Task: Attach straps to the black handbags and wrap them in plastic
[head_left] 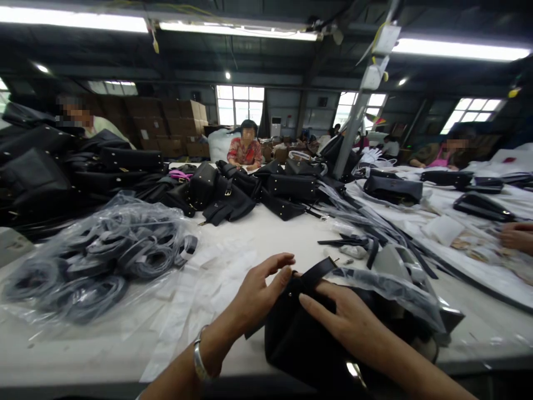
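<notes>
Your right hand (343, 314) clamps its fingers on the near black leather-like bag (293, 336); I cannot tell whether your left hand (264, 283) does.

Fluorescent tubes (75, 21) hang overhead. Beyond the bench (233, 225), stacked cardboard boxes (192, 109) stand left of a paned window (240, 101), with a red-shirted co-worker (245, 152) below it. A slanting metal post (351, 136) carries white boxes (387, 39).

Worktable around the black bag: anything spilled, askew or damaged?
Nothing looks clearly damaged. The untidiest patch is the white strips, strewn loose and overlapping at mixed angles between the clear plastic bag of dark coils and the black bag; that could be ordinary work clutter.
</notes>
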A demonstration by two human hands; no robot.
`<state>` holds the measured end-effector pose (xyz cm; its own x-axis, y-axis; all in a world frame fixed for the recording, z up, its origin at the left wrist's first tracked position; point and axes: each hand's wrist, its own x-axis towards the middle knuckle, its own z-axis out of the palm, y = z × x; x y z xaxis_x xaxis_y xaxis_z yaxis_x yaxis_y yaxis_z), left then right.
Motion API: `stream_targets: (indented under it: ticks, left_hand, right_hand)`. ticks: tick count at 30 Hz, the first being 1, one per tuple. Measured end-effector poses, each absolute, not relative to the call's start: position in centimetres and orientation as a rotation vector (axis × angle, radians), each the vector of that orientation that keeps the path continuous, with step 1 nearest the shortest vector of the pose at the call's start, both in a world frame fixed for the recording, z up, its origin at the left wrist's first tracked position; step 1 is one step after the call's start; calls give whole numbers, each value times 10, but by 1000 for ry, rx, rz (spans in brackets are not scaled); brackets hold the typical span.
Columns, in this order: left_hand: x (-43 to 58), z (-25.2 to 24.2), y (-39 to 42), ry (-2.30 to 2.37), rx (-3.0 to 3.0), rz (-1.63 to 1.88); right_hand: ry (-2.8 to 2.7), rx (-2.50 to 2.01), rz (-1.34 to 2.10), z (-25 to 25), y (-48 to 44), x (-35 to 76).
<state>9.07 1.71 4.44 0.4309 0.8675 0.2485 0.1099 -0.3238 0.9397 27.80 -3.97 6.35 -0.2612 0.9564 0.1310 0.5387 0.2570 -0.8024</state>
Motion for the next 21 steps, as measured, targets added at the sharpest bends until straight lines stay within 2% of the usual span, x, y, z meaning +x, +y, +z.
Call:
stream_targets:
  ticks: [5,8,11,16,21]
  left_hand:
    - [120,84,21,717,1882,688]
    - [120,87,21,639,1644,744]
    - [106,83,21,551,1459,814]
    - [94,91,16,437,1524,706]
    - [103,106,12,456,1597,741]
  right_hand:
    - [-1872,-1284,876,65,-49,282]
    - [-1717,-1242,1091,63,-56,293]
    - [-1306,-1131,1326,59,-60,308]
    - [-913,-826,1261,74,-41,325]
    - [-911,-778,1276,102,-28,331]
